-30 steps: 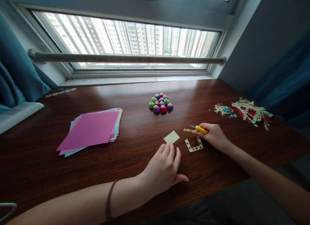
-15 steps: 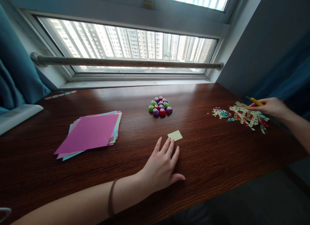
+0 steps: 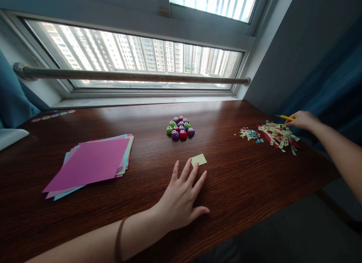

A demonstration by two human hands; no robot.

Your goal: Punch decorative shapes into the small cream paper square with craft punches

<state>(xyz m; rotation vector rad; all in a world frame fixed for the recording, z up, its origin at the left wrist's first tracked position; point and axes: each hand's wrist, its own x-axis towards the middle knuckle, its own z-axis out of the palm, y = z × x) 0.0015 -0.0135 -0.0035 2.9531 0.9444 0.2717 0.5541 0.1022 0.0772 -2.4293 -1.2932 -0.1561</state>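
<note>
My left hand (image 3: 181,197) lies flat on the table with its fingers spread, and its fingertips touch the near edge of a small pale-yellow piece of paper (image 3: 200,159). Far to the right, my right hand (image 3: 304,121) is closed on a slim yellow pencil (image 3: 287,117), its dark pointed tip facing left. That hand is just over or beside a heap of punched paper strips (image 3: 278,134) in cream, red and pale green. Small cut-out paper bits (image 3: 249,133) lie left of the strips.
Several purple, green and red craft punches (image 3: 181,129) stand grouped at the table's middle. Left is a stack of coloured paper (image 3: 90,163), pink on top. A row of small round items (image 3: 53,116) lies at the back left. A metal bar (image 3: 132,76) crosses before the window.
The view has shifted, so most things appear farther left. My right hand still holds the pencil, which now lies at a flatter angle. My left fingers are spread slightly wider by the paper.
</note>
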